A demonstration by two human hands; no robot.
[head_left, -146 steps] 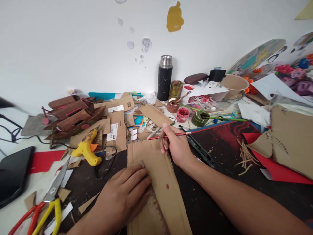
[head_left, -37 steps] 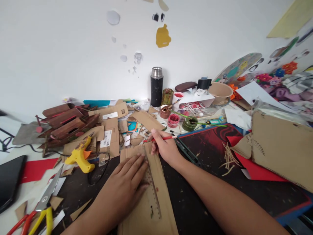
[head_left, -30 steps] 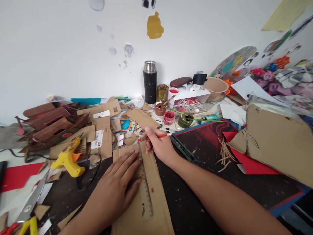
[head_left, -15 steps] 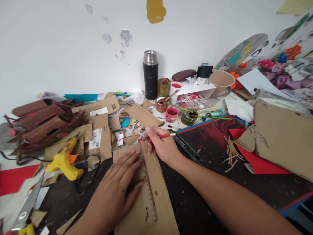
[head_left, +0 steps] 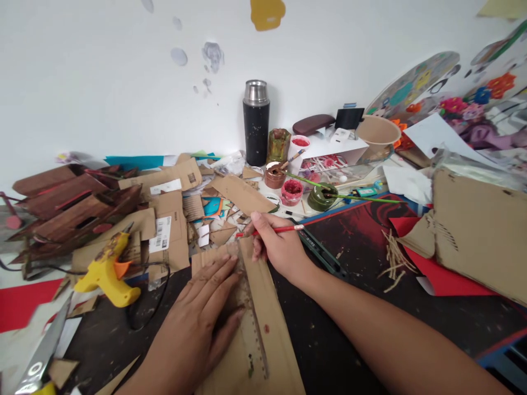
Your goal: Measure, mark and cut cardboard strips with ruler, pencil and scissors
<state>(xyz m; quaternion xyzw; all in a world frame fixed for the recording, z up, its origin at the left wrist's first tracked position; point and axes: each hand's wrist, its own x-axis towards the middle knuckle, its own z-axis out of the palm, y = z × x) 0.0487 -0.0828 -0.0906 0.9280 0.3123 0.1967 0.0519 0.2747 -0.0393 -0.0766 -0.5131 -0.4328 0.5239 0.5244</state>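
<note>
My left hand (head_left: 206, 312) lies flat with its fingers stretched out, pressing a clear ruler (head_left: 256, 340) onto a strip of brown cardboard (head_left: 278, 329). Between the thumb and fingers of my right hand (head_left: 278, 244) is a red pencil (head_left: 284, 229). The pencil's tip end points left, at the far edge of the cardboard near the ruler's upper end. Just right of that hand lies a dark green utility knife (head_left: 321, 252) on the dark mat.
A yellow glue gun (head_left: 109, 274) and scissors (head_left: 41, 356) lie at left, below brown cardboard models (head_left: 78, 208). Cardboard scraps (head_left: 239, 192), paint jars (head_left: 291, 192) and a black flask (head_left: 256, 126) stand behind. A cardboard box (head_left: 481, 230) is at right.
The view has shifted slightly, so most things sit a little differently in the picture. Both hands keep almost the same pose on the cardboard, and the pencil stays in my right hand.
</note>
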